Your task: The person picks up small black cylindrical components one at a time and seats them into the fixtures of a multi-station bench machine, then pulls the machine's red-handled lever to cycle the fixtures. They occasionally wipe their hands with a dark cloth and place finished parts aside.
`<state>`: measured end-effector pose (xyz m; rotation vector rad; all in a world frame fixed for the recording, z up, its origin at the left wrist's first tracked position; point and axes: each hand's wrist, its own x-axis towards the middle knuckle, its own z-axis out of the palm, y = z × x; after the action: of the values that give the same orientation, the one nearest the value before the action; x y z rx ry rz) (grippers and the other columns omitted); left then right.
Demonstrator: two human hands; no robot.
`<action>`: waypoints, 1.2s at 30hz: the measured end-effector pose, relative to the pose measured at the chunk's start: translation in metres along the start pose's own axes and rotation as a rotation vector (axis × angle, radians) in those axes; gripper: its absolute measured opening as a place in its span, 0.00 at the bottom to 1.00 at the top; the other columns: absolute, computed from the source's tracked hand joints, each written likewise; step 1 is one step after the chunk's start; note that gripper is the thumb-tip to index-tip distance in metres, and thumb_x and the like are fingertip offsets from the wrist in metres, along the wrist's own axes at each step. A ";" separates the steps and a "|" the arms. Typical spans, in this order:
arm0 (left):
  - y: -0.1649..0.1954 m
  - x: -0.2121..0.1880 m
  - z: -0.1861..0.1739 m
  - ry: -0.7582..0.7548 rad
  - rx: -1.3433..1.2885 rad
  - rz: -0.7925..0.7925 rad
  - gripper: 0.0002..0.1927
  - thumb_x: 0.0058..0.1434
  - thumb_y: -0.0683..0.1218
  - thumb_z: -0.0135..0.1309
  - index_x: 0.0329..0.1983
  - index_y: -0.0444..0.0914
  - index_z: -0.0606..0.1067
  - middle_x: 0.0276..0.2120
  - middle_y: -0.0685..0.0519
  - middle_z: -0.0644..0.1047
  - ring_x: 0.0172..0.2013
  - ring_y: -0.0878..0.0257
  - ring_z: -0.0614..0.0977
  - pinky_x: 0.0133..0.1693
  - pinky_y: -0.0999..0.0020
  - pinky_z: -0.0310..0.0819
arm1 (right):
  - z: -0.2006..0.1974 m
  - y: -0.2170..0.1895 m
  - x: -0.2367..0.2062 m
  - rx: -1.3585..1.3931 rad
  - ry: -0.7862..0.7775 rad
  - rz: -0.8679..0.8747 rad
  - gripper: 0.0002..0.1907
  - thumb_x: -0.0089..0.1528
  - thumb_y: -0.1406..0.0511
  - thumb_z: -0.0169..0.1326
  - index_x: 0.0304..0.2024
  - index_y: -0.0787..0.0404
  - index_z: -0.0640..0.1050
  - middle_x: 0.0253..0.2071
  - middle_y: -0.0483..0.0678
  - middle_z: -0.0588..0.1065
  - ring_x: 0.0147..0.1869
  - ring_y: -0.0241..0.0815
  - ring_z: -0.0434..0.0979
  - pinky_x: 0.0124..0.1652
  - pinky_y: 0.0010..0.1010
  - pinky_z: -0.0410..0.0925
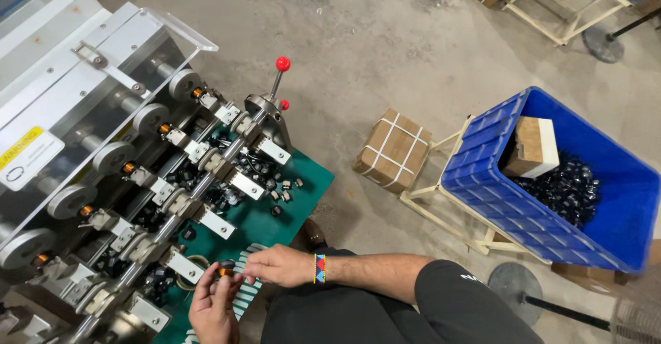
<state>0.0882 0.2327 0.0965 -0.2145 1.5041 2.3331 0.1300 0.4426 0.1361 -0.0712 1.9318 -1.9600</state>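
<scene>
My left hand [212, 308] holds a small dark bobbin with copper wire [226, 269] near the front edge of the green bench top [310, 179]. My right hand [279, 264], with a beaded band at the wrist, reaches across and pinches at the same bobbin from the right. Both hands meet just in front of a winding machine [103, 144] with a row of spindles and grey clamps. Several loose dark bobbins [281, 194] lie scattered on the green surface.
A lever with a red ball knob [282, 64] rises from the machine's far end. A strapped cardboard box [394, 150] sits on the concrete floor. To the right a blue crate [482, 172] on a cream frame holds dark bobbins and a wooden block [533, 148].
</scene>
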 end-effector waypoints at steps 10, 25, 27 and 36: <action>0.004 0.006 0.055 -0.065 0.873 -0.309 0.23 0.64 0.39 0.63 0.63 0.34 0.78 0.43 0.40 0.83 0.40 0.49 0.83 0.45 0.58 0.80 | -0.089 -0.025 0.031 -0.784 -0.155 -0.435 0.13 0.70 0.58 0.52 0.36 0.59 0.73 0.28 0.53 0.75 0.35 0.59 0.77 0.33 0.49 0.66; -0.055 -0.006 0.043 0.457 -0.251 0.023 0.23 0.65 0.37 0.56 0.63 0.30 0.69 0.48 0.45 0.79 0.43 0.60 0.84 0.47 0.68 0.81 | -0.062 0.016 0.060 -0.622 -0.486 -0.072 0.12 0.67 0.56 0.53 0.40 0.55 0.82 0.28 0.51 0.82 0.33 0.51 0.84 0.36 0.41 0.75; -0.057 -0.016 0.026 0.500 -0.176 0.062 0.23 0.65 0.37 0.57 0.63 0.30 0.70 0.49 0.45 0.80 0.43 0.61 0.84 0.46 0.70 0.79 | -0.073 0.047 0.086 -0.649 -0.447 0.274 0.17 0.66 0.54 0.53 0.50 0.53 0.81 0.37 0.52 0.83 0.39 0.50 0.86 0.41 0.40 0.76; -0.057 -0.060 -0.038 0.475 0.063 0.119 0.24 0.62 0.35 0.59 0.62 0.27 0.71 0.49 0.44 0.79 0.42 0.62 0.85 0.47 0.71 0.80 | -0.017 0.123 0.147 -0.858 0.113 -0.049 0.10 0.59 0.63 0.59 0.44 0.53 0.84 0.48 0.55 0.78 0.52 0.58 0.78 0.49 0.46 0.71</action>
<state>0.1629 0.2067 0.0507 -0.7234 1.8445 2.4347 0.0175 0.4169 -0.0184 -0.2385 2.7188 -1.0393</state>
